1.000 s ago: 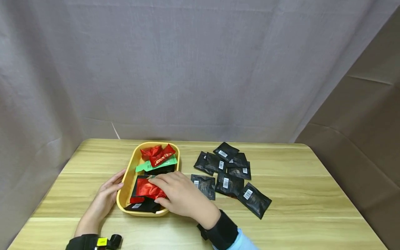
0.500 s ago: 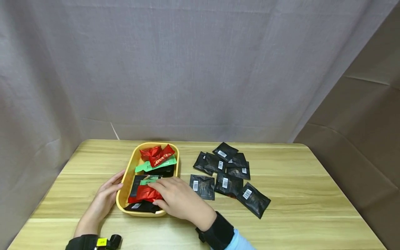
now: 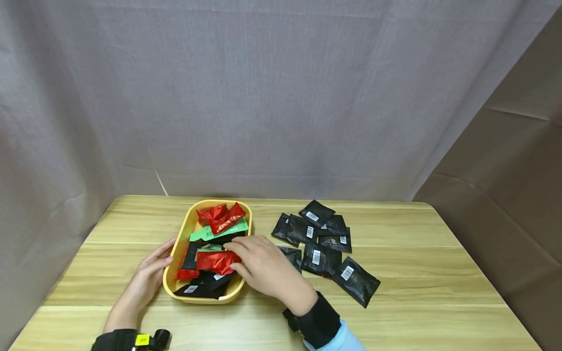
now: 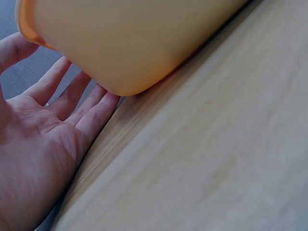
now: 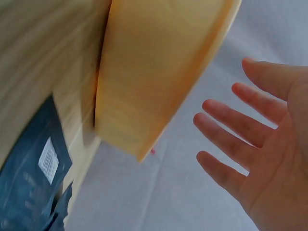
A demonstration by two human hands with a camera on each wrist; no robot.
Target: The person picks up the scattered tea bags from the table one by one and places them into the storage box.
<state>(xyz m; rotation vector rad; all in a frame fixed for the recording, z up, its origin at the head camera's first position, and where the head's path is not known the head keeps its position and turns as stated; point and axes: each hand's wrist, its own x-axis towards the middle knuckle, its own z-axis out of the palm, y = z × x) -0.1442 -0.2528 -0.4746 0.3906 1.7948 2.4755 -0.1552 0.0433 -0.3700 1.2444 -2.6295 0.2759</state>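
A yellow tray [image 3: 168, 287] holds red, green and black packets. My left hand [image 3: 151, 273] rests against its left side with straight fingers; in the left wrist view the fingertips [image 4: 111, 97] touch the tray's outer wall. Over the right rim is my right hand [image 3: 268, 265], its fingertips beside a shiny red packet [image 3: 214, 262] in the near half. The right wrist view shows that hand [image 5: 255, 144] with spread fingers and nothing in them. Two red packets [image 3: 226, 218] lie at the tray's far end on a green packet [image 3: 206, 234]. Black packets [image 3: 202, 288] lie at the near end.
Several black packets with white barcode labels, such as one black packet [image 3: 357, 282], lie loosely grouped on the wooden table [image 3: 417, 292] right of the tray. A grey cloth [image 3: 281, 97] hangs behind the table.
The shiny red packet shifted nearer me, then up and right within the tray. My right hand has moved up and right from its earlier place. The left hand has stayed on the tray.
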